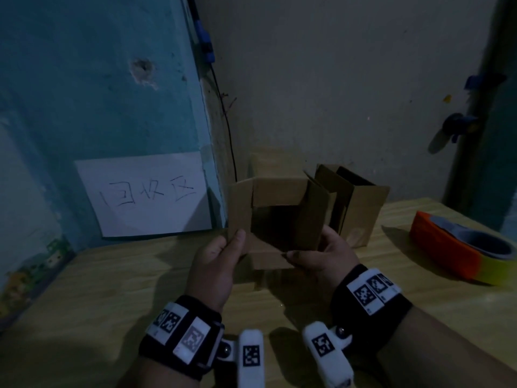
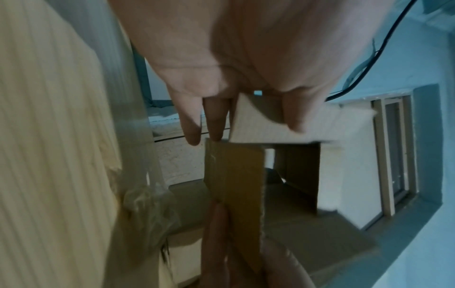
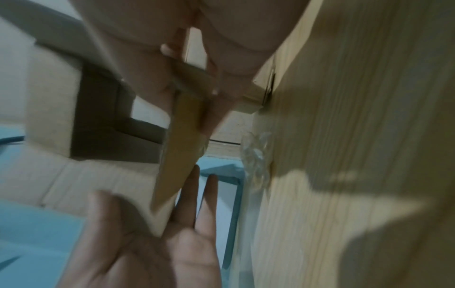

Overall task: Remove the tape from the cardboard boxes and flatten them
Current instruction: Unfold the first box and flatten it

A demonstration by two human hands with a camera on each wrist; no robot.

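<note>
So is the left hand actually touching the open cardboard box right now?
Touching. In the head view the left hand has its thumb pressed on the left flap of the open cardboard box; the left wrist view shows the thumb lying on that flap too.

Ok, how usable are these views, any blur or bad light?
Head view: dim and underexposed, wide-angle bending at the edges, yet the held cardboard box reads clearly. Left wrist view: brighter, slightly soft. Right wrist view: smeared by motion blur, little detail.
</note>
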